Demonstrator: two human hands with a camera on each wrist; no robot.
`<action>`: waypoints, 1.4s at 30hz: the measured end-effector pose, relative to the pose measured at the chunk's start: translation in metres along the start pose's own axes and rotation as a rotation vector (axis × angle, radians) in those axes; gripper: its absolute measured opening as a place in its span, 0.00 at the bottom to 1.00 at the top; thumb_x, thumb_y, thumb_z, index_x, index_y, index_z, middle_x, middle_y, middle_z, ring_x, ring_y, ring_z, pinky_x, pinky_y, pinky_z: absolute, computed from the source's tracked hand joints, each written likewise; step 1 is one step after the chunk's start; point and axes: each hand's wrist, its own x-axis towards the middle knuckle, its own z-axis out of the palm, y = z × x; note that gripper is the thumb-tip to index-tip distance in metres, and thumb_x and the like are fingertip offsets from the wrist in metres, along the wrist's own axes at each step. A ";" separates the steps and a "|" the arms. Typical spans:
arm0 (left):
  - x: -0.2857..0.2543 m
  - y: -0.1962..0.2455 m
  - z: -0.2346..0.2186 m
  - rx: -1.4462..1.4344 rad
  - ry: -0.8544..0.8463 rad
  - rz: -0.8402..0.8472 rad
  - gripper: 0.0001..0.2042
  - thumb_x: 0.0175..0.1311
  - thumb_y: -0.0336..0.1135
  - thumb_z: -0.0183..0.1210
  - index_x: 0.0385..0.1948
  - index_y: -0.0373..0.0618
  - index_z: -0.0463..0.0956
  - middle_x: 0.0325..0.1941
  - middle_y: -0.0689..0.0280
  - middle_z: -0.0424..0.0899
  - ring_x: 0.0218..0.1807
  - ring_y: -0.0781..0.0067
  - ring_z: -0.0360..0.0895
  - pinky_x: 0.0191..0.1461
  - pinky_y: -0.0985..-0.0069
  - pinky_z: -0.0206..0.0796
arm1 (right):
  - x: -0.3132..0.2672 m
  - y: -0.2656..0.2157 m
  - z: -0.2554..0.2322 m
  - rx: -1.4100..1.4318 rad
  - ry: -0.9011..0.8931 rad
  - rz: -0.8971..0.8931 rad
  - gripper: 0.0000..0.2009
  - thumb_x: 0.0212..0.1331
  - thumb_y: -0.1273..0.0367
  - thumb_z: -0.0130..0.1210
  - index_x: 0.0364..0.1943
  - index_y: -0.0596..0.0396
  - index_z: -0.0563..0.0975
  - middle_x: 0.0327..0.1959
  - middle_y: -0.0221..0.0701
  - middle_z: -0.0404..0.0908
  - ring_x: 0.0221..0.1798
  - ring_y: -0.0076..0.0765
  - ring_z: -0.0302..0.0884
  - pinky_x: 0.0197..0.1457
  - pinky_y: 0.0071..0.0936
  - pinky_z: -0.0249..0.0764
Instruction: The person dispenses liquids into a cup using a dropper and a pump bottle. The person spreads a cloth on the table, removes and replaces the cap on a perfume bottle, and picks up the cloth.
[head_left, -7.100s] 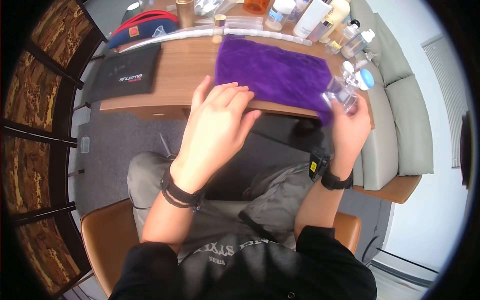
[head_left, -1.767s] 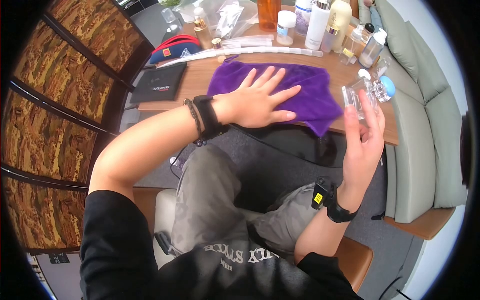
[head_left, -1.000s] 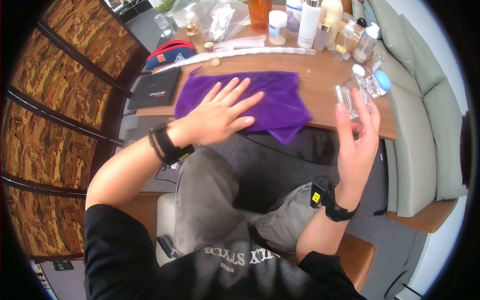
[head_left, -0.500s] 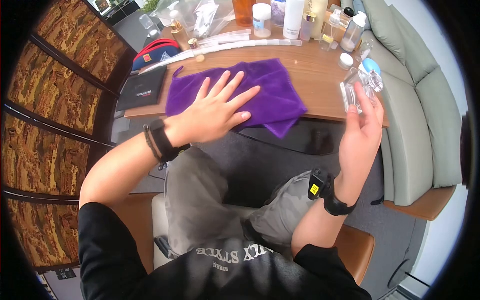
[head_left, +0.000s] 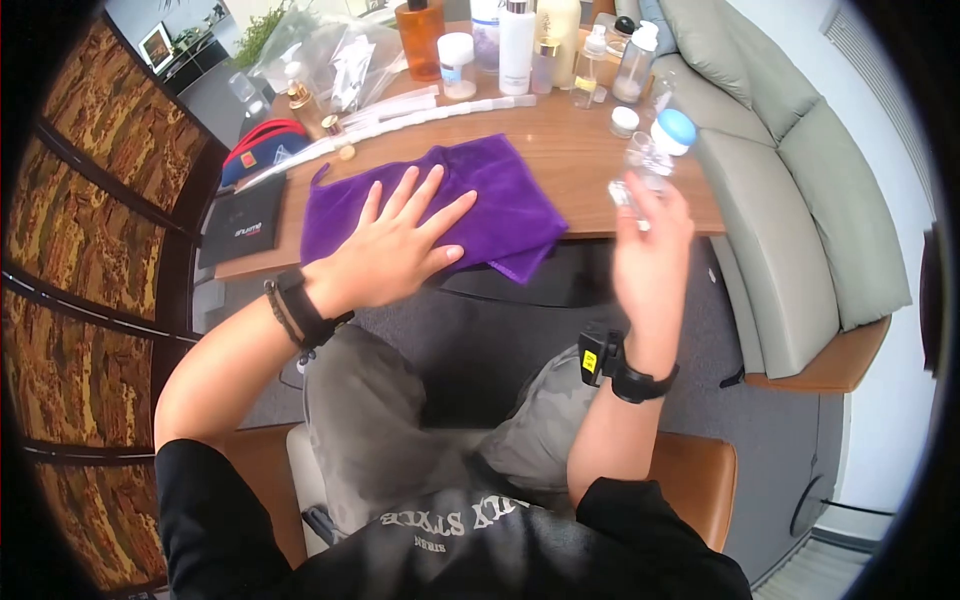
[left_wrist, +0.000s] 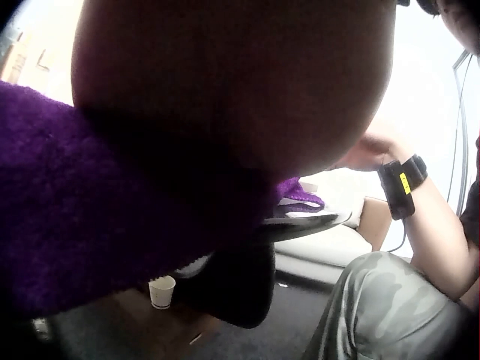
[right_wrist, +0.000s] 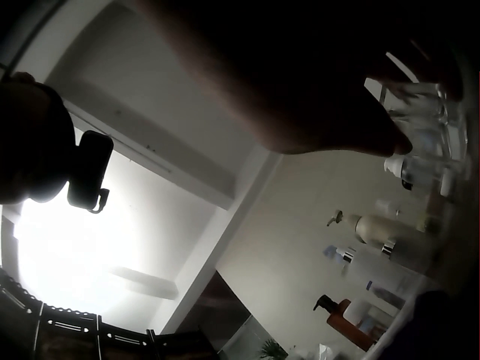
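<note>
My left hand [head_left: 395, 245] lies flat on the purple cloth [head_left: 510, 190], fingers spread, near the table's front edge. In the left wrist view that cloth [left_wrist: 60, 195] fills the left side, under the dark heel of the hand. At the table's right front corner my right hand [head_left: 655, 235], slightly blurred, holds a clear square glass bottle [head_left: 622, 192] between thumb and fingers. The right wrist view has the thumb tip against clear glass [right_wrist: 431, 124]. Just behind it are more clear glass [head_left: 645, 155], a blue-capped jar [head_left: 673, 131] and a small white-lidded jar [head_left: 625, 121].
Several bottles, including a white bottle [head_left: 516, 55] and an amber bottle [head_left: 420, 45], stand along the back. A long whitish strip [head_left: 430, 118] crosses behind the cloth. At left lie a black pouch [head_left: 243, 220] and a blue-red case [head_left: 265, 150]. A sofa [head_left: 765, 270] flanks the right.
The left hand, earlier raised at the front edge, flattened onto the cloth, which slid left toward the black pouch. The right hand's fingers, straighter before, now close round the glass bottle. The head view shifted.
</note>
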 end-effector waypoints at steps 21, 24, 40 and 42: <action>-0.002 -0.002 0.009 0.009 0.101 0.017 0.31 0.80 0.54 0.47 0.81 0.66 0.51 0.85 0.47 0.47 0.85 0.39 0.43 0.83 0.38 0.37 | 0.006 -0.011 0.000 -0.129 0.005 0.080 0.10 0.55 0.79 0.52 0.36 0.61 0.85 0.41 0.44 0.85 0.48 0.53 0.80 0.55 0.44 0.75; -0.002 -0.002 0.008 0.013 0.108 0.018 0.31 0.80 0.54 0.47 0.81 0.66 0.52 0.85 0.48 0.47 0.85 0.40 0.43 0.83 0.39 0.37 | 0.008 -0.006 0.006 -0.106 -0.017 0.036 0.11 0.56 0.80 0.51 0.37 0.62 0.84 0.42 0.43 0.86 0.49 0.53 0.80 0.56 0.44 0.75; -0.002 -0.001 0.006 0.005 0.091 0.004 0.31 0.80 0.55 0.46 0.81 0.66 0.51 0.86 0.48 0.46 0.86 0.41 0.42 0.83 0.39 0.36 | 0.010 0.008 0.030 -0.078 -0.005 -0.198 0.15 0.52 0.85 0.48 0.41 0.64 0.82 0.56 0.51 0.83 0.64 0.56 0.76 0.71 0.44 0.70; -0.003 0.000 0.006 -0.004 0.097 0.005 0.32 0.80 0.55 0.46 0.82 0.65 0.51 0.86 0.47 0.46 0.86 0.40 0.42 0.83 0.39 0.36 | 0.009 0.001 0.029 -0.051 0.014 -0.181 0.14 0.53 0.84 0.49 0.41 0.64 0.82 0.56 0.50 0.83 0.63 0.56 0.76 0.70 0.45 0.71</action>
